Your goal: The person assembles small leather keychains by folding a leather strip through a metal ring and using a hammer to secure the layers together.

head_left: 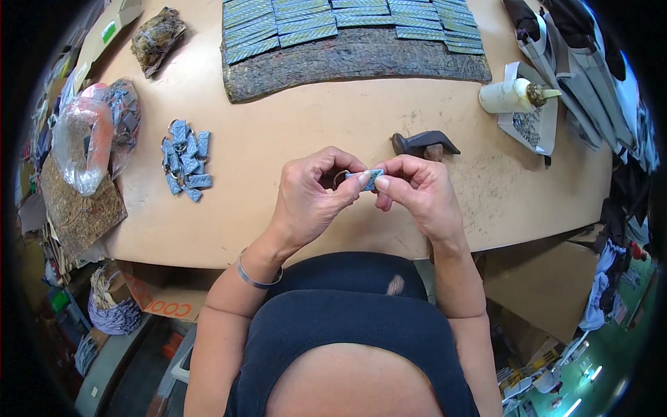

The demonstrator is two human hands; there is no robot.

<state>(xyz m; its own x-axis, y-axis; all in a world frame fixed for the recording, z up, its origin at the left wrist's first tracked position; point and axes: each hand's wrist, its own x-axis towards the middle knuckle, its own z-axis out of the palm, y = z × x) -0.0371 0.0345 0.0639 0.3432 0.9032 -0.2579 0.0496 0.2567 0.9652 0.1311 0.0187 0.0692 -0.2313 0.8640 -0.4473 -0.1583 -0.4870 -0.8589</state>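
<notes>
Between my two hands, above the near middle of the table, is a small blue-grey strap tab (373,179) with a metal ring (340,178) at its left end. My left hand (316,186) pinches the tab beside the ring. Thumb and fingers of my right hand (422,189) close on its other end. Just beyond my right hand lies a hammer (425,144) with a dark head, its handle mostly hidden by the hand. Left of my hands is a pile of similar blue-grey ringed tabs (186,160).
At the far side, a dark worn board (354,64) bears rows of blue-green strips (299,21). A glue bottle (505,96) rests on a white tray (529,128) of small metal pieces at right. Wrapped rolls (94,139) and a wrapped bundle (158,40) sit at left.
</notes>
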